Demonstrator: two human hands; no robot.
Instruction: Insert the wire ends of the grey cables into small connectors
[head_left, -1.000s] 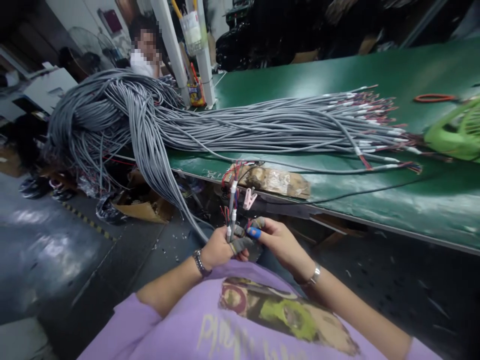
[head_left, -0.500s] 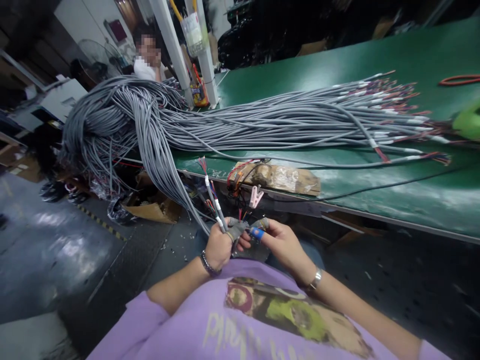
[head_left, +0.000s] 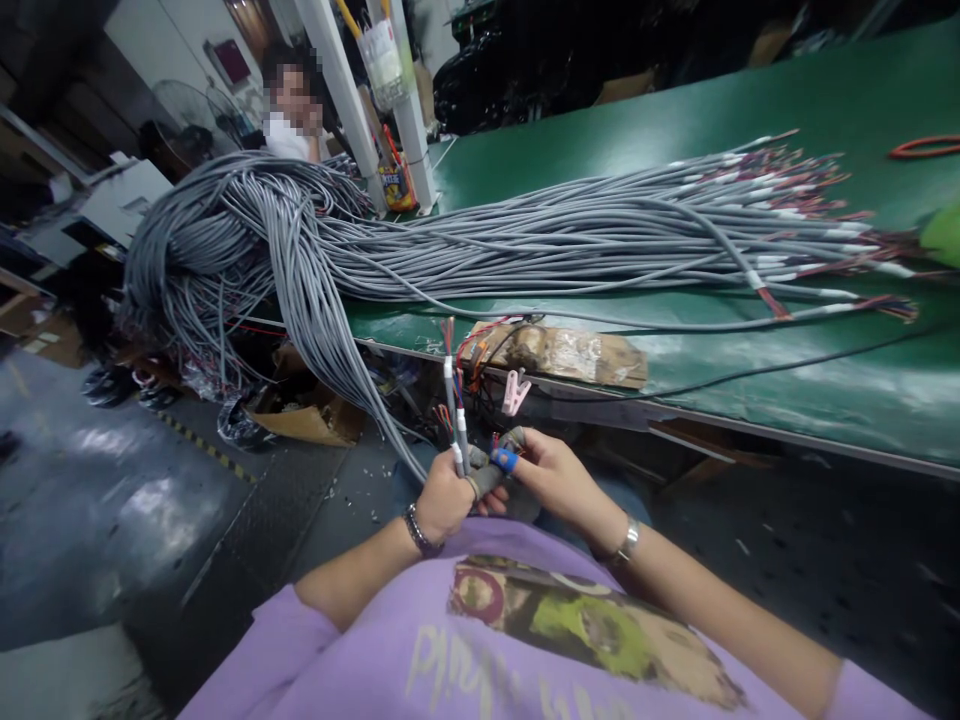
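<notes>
My left hand, with grey finger covers, is closed around several grey cables. Their ends stand up above the fist, with white bands and bare coloured wires fanning out at the tips. Close against it, my right hand pinches thin coloured wires between thumb and forefinger; a blue wrap covers the thumb. The fingers partly hide these wires. From the left hand the cables run back up to a big bundle of grey cables lying over the bench.
The green bench carries a taped wooden block at its front edge, with a pink clothespin beside it. A white post rises behind. A cardboard box sits on the floor. Another person is at the back left.
The cable ends in my left hand have swung from leaning left to nearly upright and shifted right. My right fingers remain pinched beside the left hand, raised slightly.
</notes>
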